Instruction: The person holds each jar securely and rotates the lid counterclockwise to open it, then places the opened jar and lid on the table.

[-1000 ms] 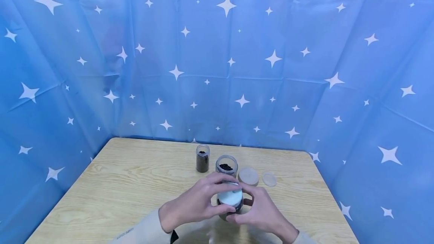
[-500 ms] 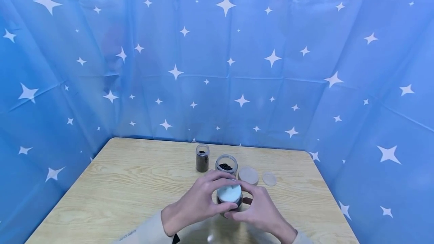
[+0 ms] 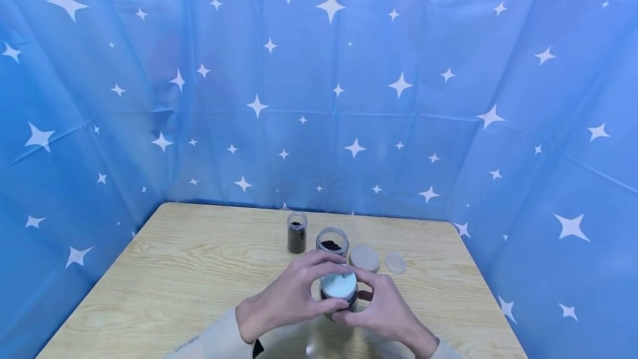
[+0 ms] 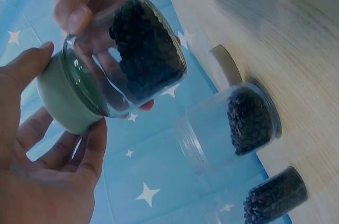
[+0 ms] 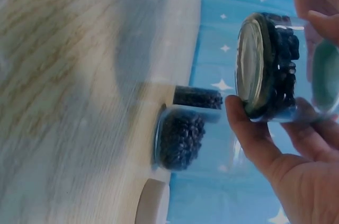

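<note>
A clear glass jar [image 4: 145,49], partly filled with dark beans or pellets, is held up off the table near the front. Its pale mint-green lid [image 3: 339,286] sits on the mouth. My left hand [image 3: 293,295] grips this lid, thumb on the near side and fingers bent over the far side. Around the glass body curl the fingers and thumb of my right hand [image 3: 382,308]. In the right wrist view the jar's round base [image 5: 250,65] faces the camera, and a right fingertip lies at its edge.
Behind the hands stands a wide lidless jar [image 3: 332,241] with dark contents. A narrower lidless jar [image 3: 297,236] is to its left. A large whitish lid [image 3: 364,259] and a small translucent lid [image 3: 395,263] lie to the right. A starry blue curtain [image 3: 299,82] surrounds the table.
The left thumb has shifted slightly right along the near side of the lid, and the left fingers slightly across it. The right hand keeps its hold on the jar.
</note>
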`<state>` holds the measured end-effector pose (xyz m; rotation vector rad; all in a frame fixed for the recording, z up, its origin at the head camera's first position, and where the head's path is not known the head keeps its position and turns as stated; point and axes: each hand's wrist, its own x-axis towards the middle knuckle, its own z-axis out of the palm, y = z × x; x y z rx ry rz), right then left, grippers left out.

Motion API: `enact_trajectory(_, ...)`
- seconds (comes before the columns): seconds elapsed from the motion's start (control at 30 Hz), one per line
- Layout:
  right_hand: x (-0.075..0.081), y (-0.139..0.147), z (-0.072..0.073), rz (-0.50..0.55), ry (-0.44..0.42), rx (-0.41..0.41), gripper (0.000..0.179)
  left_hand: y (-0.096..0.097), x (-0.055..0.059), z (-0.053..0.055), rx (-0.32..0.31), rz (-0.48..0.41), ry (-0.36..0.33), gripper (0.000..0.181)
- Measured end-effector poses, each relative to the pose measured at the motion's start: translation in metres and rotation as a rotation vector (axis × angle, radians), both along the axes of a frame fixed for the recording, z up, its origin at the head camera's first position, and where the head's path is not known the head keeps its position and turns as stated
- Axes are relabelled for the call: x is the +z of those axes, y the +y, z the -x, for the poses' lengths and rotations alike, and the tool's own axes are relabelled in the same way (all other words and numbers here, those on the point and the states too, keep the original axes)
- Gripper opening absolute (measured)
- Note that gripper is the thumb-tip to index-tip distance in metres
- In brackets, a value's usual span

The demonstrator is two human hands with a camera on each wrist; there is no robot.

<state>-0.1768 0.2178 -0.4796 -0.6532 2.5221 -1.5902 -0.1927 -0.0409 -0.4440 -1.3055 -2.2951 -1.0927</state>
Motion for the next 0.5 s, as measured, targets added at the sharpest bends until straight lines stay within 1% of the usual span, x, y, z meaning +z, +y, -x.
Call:
enact_trajectory(0.2,0.002,0.004,0.005,-0.015,0.025,0.005,0.067,-0.003,0.001,0.006,-0.034,0.012,-0.041,0.055)
enact_trajectory(0.33,0.002,0.011,0.008,-0.011,0.030,0.017,0.069,0.000,-0.001,0.012,-0.056,0.020,-0.005,0.055)
enact_trajectory(0.43,0.001,0.017,0.012,-0.007,0.030,0.027,0.074,0.003,-0.003,0.018,-0.092,0.024,0.031,0.055)
enact_trajectory(0.5,0.000,0.021,0.015,-0.001,0.029,0.041,0.078,0.004,-0.004,0.022,-0.119,0.029,0.034,0.055)
